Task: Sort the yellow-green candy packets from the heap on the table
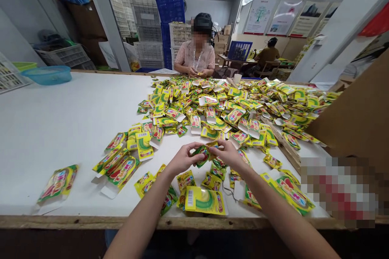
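Note:
Above the near middle of the table, my left hand (186,159) pinches a small green candy packet (201,155). My right hand (227,154) is closed close beside it, its fingers on a yellowish packet (214,145); whether the two packets are joined I cannot tell. Several small foil packets (211,181) lie below my hands. Nearer the front edge rests a flat yellow-green box (204,200). Left of my left hand stands a group of open-flapped boxes (121,170), with one more box (59,183) at the far left.
A big heap of yellow-green boxes and packets (212,105) covers the table's (75,129) far middle and right. A wooden strip (282,145) and a cardboard carton (358,117) stand at right. Another person (196,54) works opposite. A blue basin (47,75) sits back left.

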Motion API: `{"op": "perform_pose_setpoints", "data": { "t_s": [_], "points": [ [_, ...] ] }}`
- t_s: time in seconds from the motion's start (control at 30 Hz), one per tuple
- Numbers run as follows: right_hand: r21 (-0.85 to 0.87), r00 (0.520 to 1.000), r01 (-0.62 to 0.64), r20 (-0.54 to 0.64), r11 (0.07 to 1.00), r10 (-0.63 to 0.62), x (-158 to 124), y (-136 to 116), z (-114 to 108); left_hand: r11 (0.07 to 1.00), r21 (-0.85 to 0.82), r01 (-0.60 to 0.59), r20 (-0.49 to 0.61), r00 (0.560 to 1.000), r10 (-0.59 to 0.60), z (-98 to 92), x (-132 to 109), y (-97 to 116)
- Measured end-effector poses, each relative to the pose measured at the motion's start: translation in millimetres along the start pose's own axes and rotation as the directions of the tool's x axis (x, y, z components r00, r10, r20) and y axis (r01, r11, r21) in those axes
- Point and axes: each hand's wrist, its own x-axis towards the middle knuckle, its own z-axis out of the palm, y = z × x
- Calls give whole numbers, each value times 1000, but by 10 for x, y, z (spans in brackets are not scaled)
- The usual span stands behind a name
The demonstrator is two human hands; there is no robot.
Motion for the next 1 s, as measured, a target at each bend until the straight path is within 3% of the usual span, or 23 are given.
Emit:
{"op": "perform_pose_setpoints", "data": {
  "t_s": [0.07, 0.13, 0.23, 0.33, 0.4, 0.53, 0.6, 0.67, 0.83, 0.9, 1.0],
  "points": [
    [327, 994, -87, 86, 941, 62, -56, -32, 112, 999, 48, -1, -23, 1000, 2, 24, -13, -6],
    [526, 980, -186, 165, 830, 115, -97, -41, 205, 987, 159, -9, -111, 993, 26, 40, -22, -24],
    [639, 960, -276, 222, 718, 171, -136, -42, 272, 931, 364, -8, -203, 975, 88, 43, -36, -34],
    [629, 951, -304, 250, 715, 184, -171, -61, 282, 910, 414, -11, -196, 975, 101, 57, -43, -10],
    [641, 960, -278, 208, 715, 186, -189, -83, 296, 924, 382, -24, -241, 963, 124, 96, -34, -2],
    [755, 957, -158, -41, 637, 286, -202, -113, 359, 973, 230, -4, -454, 884, 110, 216, 13, -54],
    [776, 939, -128, -106, 618, 327, -205, -115, 378, 995, 96, 39, -421, 907, 5, 254, 35, -78],
    [766, 935, -129, -119, 630, 335, -214, -116, 374, 997, -14, 80, -323, 943, -80, 258, 45, -68],
    [576, 957, -2, -236, 818, 168, -256, -124, 339, 990, -60, 126, -119, 984, -132, 185, 2, 37],
    [536, 970, 29, -219, 843, 106, -260, -122, 341, 989, -55, 136, -92, 986, -141, 170, -25, 40],
    [593, 988, -32, -105, 804, 116, -221, -107, 298, 990, -27, 139, -137, 980, -141, 183, 16, -3]
  ]
}}
